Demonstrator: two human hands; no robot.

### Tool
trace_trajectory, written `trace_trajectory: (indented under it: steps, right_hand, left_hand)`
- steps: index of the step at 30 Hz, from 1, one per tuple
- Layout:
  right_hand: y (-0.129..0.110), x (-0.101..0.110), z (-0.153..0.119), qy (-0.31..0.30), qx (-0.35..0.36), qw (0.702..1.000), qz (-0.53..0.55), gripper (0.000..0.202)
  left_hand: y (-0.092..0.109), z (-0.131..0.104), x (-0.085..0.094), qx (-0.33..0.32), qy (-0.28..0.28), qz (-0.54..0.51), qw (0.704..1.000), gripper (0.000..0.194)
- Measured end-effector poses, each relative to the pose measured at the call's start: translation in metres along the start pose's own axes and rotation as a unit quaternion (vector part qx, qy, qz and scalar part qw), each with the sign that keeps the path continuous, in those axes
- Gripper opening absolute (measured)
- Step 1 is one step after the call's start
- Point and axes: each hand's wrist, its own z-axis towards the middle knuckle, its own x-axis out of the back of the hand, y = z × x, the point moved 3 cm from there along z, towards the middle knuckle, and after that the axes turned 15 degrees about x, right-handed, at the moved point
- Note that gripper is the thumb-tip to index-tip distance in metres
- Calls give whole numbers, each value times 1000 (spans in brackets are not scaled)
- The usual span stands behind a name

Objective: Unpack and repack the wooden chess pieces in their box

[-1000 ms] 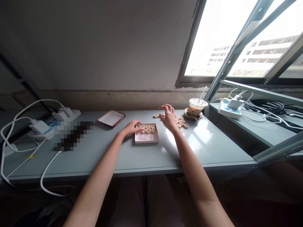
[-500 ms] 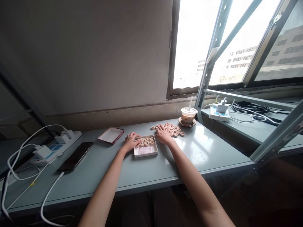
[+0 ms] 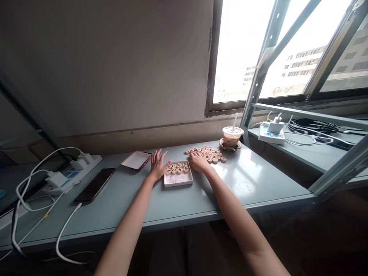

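A shallow white box lies in front of me. Inside are two rows of round wooden Chinese chess pieces with dark characters, above a sheet with pink print. My left hand is at the box's left edge, fingers spread and raised, thumb near the rim, nothing in it. Just beyond the box's right edge, my right hand reaches to the near left of a loose pile of chess pieces. Its fingers are bent but apart, their tips beside the pieces; no held piece shows. The pile carries red and dark characters.
The box lid lies upturned to the left. A lidded drink cup with a straw stands on a coaster behind the pile. Further left are a charging phone, a power strip and white cables. A metal post rises at the right.
My left hand has lifted off the box's left side and spread its fingers. The right hand has drawn slightly nearer the box, its fingers less far over the pile. The view has shifted a little.
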Motion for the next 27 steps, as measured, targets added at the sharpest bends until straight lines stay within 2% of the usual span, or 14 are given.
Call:
trace_trajectory:
  steps: [11,15,18,23,27]
  right_hand:
    - [3,0,1,-24,-12,999,20,45]
    - [5,-2,1,-13,-10,1000,15,45]
    - [8,-1,1,28,-18,999,14,43]
    - [11,10,2,145,-48,988,8,48]
    - [7,16,3,170,-31,985,3,54]
  left_hand:
    - [-2,1,2,-9,5,-3,1000,51]
    - [-3,1,1,-11,16,2,1000,51]
    - [-5,2,0,-8,33,6,999,51]
    - [-8,2,-1,10,58,5,998,46]
    - [-10,2,-3,8,66,3,998,44]
